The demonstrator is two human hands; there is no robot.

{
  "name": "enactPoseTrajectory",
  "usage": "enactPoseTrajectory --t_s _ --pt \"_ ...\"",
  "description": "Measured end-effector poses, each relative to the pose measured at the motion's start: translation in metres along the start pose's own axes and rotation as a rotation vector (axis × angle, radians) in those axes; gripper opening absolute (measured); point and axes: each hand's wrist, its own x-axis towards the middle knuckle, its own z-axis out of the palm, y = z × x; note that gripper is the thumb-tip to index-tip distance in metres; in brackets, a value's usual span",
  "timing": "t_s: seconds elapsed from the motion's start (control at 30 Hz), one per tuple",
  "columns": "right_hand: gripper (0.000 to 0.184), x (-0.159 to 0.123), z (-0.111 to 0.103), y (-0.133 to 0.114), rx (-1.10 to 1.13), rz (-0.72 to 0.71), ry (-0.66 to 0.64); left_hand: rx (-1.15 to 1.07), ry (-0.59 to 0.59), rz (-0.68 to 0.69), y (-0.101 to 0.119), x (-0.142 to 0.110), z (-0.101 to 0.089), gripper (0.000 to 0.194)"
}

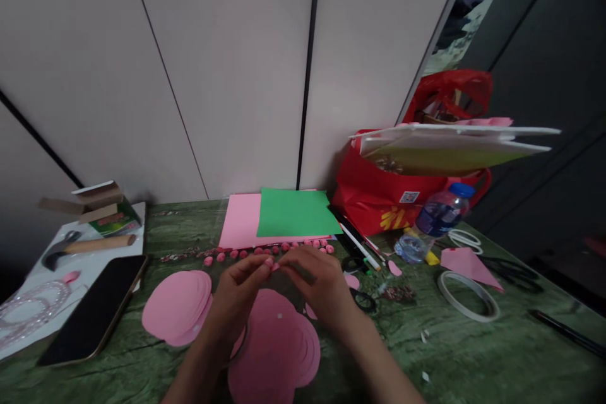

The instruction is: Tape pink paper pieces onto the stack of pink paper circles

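Note:
My left hand (239,287) pinches a small pink rolled paper flower (269,261) between thumb and fingertips. From the other side, the fingertips of my right hand (319,278) are closed at the same bit of pink paper. Just beyond my hands, several similar rolled paper flowers (220,257) lie in a row. Under my forearms are stacks of pink paper circles, one stack (177,304) to the left and another (265,353) in the middle. Scissors with black handles (363,300) lie close to my right hand, partly hidden.
Green paper (298,213) lies over pink sheets (240,218) at the back. On the left are a phone (97,309), hammer (89,246) and small box (111,211). To the right stand a red bag (369,189) and water bottle (435,221), with a tape roll (468,297) in front.

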Motion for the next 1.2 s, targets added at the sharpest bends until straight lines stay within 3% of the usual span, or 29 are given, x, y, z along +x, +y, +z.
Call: enactPoseTrajectory --t_s 0.4,0.8,1.1,1.2 --pt "0.016 -0.0012 0.001 -0.0005 -0.062 -0.07 -0.027 0.01 -0.169 0.02 -0.004 -0.0014 -0.0024 0.016" --pt "0.004 -0.0014 0.0018 -0.0022 0.005 -0.027 0.092 0.059 -0.189 -0.008 0.0018 -0.0033 -0.0041 0.013" --pt "0.023 -0.0028 0.0047 -0.0039 -0.087 -0.168 0.013 -0.102 -0.274 0.003 0.0007 0.0006 -0.0063 0.012" --pt "0.025 -0.0035 0.0072 -0.0026 -0.129 -0.172 -0.017 -0.093 -0.255 -0.004 -0.0003 0.0012 -0.0073 0.013"
